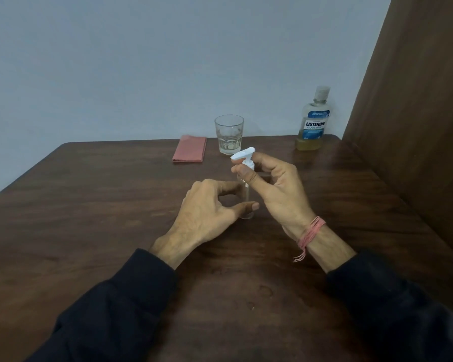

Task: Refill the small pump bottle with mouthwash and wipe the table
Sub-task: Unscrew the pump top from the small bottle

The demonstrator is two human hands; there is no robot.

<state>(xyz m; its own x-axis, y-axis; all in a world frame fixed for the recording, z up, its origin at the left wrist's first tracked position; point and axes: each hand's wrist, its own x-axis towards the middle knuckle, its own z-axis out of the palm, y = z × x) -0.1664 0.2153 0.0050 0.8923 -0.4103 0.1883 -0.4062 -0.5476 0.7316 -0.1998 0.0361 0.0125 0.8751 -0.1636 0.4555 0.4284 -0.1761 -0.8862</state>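
A small clear pump bottle [247, 202] stands upright on the dark wooden table [102, 205] in the middle. My left hand [209, 212] curls round its lower body, thumb and fingers on either side. My right hand [275, 186] pinches the white pump head [243, 156] at its collar, lifted a little so the white tube shows inside the bottle. The mouthwash bottle [313, 121], labelled Listerine, holds a little yellowish liquid and stands capped at the back right. A folded pink cloth [190, 149] lies at the back of the table.
A clear drinking glass [229, 134] with a little liquid stands just behind the pump bottle. A pale wall runs along the table's far edge, and a brown wooden panel [416, 113] closes off the right side. Faint wet marks [262, 293] lie near the front.
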